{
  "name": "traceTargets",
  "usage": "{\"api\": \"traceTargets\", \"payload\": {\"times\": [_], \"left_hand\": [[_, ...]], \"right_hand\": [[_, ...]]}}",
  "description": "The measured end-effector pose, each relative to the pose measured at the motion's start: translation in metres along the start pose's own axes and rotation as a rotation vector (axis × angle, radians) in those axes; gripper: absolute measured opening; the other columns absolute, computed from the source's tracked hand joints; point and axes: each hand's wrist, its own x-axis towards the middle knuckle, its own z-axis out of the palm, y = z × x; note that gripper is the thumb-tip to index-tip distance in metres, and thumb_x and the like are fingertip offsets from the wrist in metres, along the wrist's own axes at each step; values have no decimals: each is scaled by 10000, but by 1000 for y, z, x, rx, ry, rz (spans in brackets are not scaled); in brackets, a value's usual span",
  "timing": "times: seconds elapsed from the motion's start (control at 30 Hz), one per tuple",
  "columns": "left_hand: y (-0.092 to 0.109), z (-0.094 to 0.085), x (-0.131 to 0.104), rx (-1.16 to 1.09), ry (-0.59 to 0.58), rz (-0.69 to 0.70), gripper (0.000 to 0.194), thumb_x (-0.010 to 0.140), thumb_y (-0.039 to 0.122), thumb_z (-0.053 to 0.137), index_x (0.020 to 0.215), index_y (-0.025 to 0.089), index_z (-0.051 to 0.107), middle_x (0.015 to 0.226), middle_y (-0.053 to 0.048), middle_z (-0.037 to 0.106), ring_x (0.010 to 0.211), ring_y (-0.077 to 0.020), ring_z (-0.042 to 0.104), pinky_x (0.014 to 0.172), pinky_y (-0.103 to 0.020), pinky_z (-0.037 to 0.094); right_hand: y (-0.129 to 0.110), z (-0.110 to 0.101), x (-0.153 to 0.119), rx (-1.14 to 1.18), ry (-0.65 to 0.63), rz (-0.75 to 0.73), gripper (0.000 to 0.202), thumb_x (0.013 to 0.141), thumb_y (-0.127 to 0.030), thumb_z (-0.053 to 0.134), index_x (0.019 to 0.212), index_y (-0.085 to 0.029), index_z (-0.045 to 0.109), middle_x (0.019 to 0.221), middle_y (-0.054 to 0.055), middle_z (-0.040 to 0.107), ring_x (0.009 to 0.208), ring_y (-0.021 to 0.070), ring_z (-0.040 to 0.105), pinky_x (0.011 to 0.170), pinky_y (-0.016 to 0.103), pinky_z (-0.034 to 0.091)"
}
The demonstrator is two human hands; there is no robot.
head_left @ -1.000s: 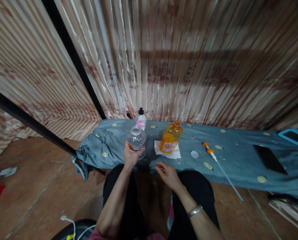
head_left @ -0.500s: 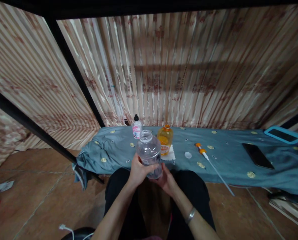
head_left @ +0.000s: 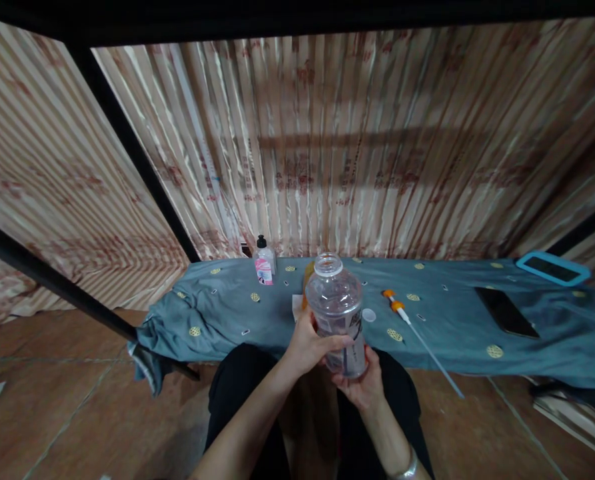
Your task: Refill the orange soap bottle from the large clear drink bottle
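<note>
A large clear plastic bottle, uncapped and with dark lettering on its side, is held above my lap, its mouth pointing up and away. My left hand wraps round its left side, the thumb across the front. My right hand supports it low on the right, fingers round the base. Behind the bottle, an orange bottle is mostly hidden; a white paper shows at its foot. A white round cap lies to the right, near an orange and white pump with a long tube.
A small bottle with a black cap and pink label stands at the back left of the cloth-covered surface. To the right lie a black phone and a blue-framed tablet-like object. Black frame poles rise at the left before striped curtains.
Both hands have carried the clear bottle to the right, so it now covers most of the orange bottle. Its lettered side has turned into view. The camera has shifted slightly.
</note>
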Motion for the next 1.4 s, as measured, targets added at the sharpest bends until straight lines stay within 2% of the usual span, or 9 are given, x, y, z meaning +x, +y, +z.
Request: {"api": "traceTargets", "payload": {"times": [0.1, 0.17, 0.27, 0.4, 0.67, 0.8, 0.97, 1.17, 1.4], "left_hand": [[-7, -6, 11, 29, -8, 194, 733, 762, 696, 672, 1273, 176, 601, 1225, -127, 703, 1063, -274, 696, 895, -379, 594], [-14, -15, 22, 121, 118, 316, 684, 854, 672, 577, 1356, 209, 541, 1413, -126, 597, 1323, -297, 565, 1126, -441, 467], [-27, -32, 46, 370, 323, 393, 786, 828, 568, 686, 1478, 237, 393, 1602, -131, 381, 1526, -309, 307, 1273, -503, 238], [-41, -48, 84, 528, 315, 381, 1149, 594, 472, 903, 1534, 234, 286, 1642, -160, 288, 1561, -362, 199, 1287, -541, 179], [-60, -50, 119, 480, 252, 312, 1239, 540, 301, 910, 1561, 248, 209, 1624, -174, 320, 1513, -371, 326, 1253, -544, 280], [-58, -51, 119, 475, 213, 280, 1204, 565, 328, 903, 1554, 262, 220, 1523, -160, 481, 1391, -346, 512, 1188, -533, 392], [-51, -56, 120, 474, 167, 240, 1076, 574, 330, 898, 1494, 242, 346, 1301, -114, 668, 1248, -317, 631, 1115, -507, 474], [-57, -62, 128, 457, 164, 242, 940, 560, 341, 880, 1391, 221, 458, 1344, -130, 645, 1217, -308, 642, 1097, -492, 490], [-63, -58, 124, 396, 141, 274, 804, 625, 287, 830, 1352, 229, 494, 1323, -112, 654, 1210, -297, 648, 1085, -486, 498]], "right_hand": [[-7, -3, -1, 22, 40, -61, 447, 531, -539, 919, 907, -321, 813, 934, 83, 810, 683, 223, 737, 431, 194, 469], [-12, -7, -2, 24, 74, -89, 533, 510, -549, 920, 966, -296, 807, 968, 130, 801, 688, 238, 728, 423, 194, 447], [-19, -16, -3, 25, 132, -122, 599, 496, -551, 917, 1011, -268, 801, 999, 171, 793, 701, 253, 731, 429, 190, 439], [-28, -29, -3, 21, 209, -170, 609, 479, -532, 925, 1008, -256, 804, 1006, 178, 794, 707, 274, 743, 445, 202, 462], [-36, -44, -7, 39, 266, -195, 568, 439, -550, 932, 930, -286, 819, 966, 135, 804, 689, 260, 748, 499, 264, 547], [-34, -50, -9, 46, 262, -178, 593, 462, -559, 920, 944, -228, 822, 978, 156, 804, 739, 274, 765, 652, 340, 612], [-28, -52, -5, 62, 211, -167, 599, 495, -552, 924, 991, -238, 810, 992, 150, 803, 728, 263, 761, 617, 318, 600], [-20, -49, 0, 64, 173, -180, 588, 515, -538, 926, 987, -210, 804, 966, 154, 803, 724, 273, 761, 553, 303, 588], [-11, -41, -5, 23, 251, -189, 540, 474, -521, 936, 928, -250, 820, 929, 104, 814, 726, 272, 768, 568, 296, 580]]}}
